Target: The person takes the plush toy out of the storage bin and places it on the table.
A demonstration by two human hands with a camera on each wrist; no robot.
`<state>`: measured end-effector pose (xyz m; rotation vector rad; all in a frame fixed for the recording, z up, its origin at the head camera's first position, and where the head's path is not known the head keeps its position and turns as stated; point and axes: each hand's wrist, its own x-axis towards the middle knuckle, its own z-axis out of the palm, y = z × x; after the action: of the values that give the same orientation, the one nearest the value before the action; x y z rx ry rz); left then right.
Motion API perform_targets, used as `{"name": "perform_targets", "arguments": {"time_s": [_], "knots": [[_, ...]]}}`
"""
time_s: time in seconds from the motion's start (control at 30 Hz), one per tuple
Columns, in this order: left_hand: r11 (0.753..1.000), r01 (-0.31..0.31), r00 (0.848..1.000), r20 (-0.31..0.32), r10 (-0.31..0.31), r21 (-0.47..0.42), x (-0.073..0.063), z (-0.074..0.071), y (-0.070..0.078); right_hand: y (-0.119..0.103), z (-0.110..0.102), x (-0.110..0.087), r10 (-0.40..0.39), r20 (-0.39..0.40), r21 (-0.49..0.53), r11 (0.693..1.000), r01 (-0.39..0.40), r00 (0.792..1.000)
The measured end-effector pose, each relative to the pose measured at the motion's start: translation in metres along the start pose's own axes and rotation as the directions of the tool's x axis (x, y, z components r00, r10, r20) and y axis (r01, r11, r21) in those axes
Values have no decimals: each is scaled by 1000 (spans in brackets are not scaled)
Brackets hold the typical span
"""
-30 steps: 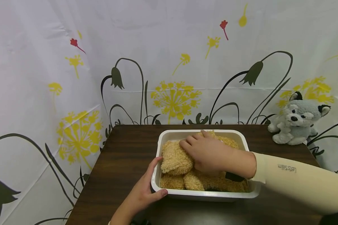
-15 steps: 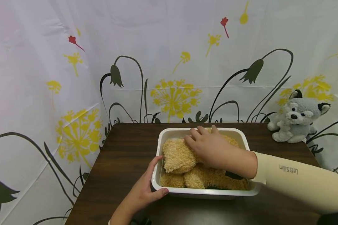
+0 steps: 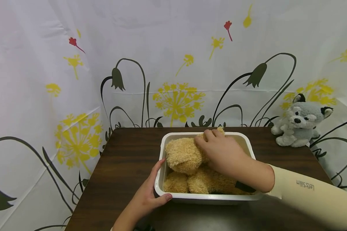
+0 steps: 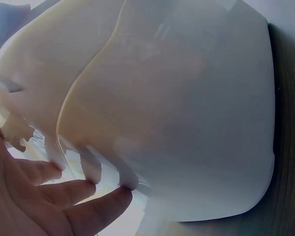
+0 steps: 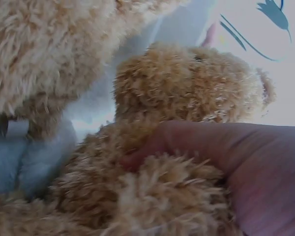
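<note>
A shaggy golden plush toy (image 3: 185,155) lies in a white plastic tub (image 3: 217,198) on the table. My right hand (image 3: 224,154) grips its upper part from above, fingers over the back and the thumb sunk into the fur (image 5: 182,187) in the right wrist view. More golden fur (image 3: 202,183) lies below, along the tub's near side. My left hand (image 3: 146,194) holds the tub's near left corner, thumb on the front rim and index finger at the left rim. In the left wrist view its fingertips (image 4: 125,191) touch the smooth outer wall (image 4: 201,118).
A grey and white plush husky (image 3: 302,122) sits at the table's back right corner. The dark wooden table (image 3: 127,160) ends at a white curtain (image 3: 173,38) printed with flowers. A black strap (image 3: 244,187) shows under my right wrist, close over the tub's front rim.
My right hand has slid right along the plush toy and closed into the fur. The toy's left end has risen a little. My left hand and the tub stay in place.
</note>
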<state>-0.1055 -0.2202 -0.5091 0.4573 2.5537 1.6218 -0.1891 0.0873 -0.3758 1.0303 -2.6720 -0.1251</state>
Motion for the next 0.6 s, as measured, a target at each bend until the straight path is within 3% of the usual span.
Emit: {"name": "perform_targets", "arguments": {"time_s": [0.2,0.27,0.33,0.4,0.47,0.6], "knots": [[999,-19,1000,-5,19,32,1,-4,1,18,-27,-16,108,-83,167,981,-93,991],[999,-19,1000,-5,19,33,2,-4,1,25,-40,-23,164,-151,223,967,-128,975],[999,-19,1000,-9,19,37,2,-3,1,32,-52,-31,216,-245,286,948,-143,945],[999,-14,1000,-16,14,41,2,-2,1,39,-62,-41,254,-363,343,931,-125,897],[998,-25,1000,-17,26,51,1,-2,1,46,-67,-52,283,-478,391,916,-87,832],[999,-23,1000,-14,23,44,-2,0,1,60,-71,-74,359,-640,509,861,24,680]]}}
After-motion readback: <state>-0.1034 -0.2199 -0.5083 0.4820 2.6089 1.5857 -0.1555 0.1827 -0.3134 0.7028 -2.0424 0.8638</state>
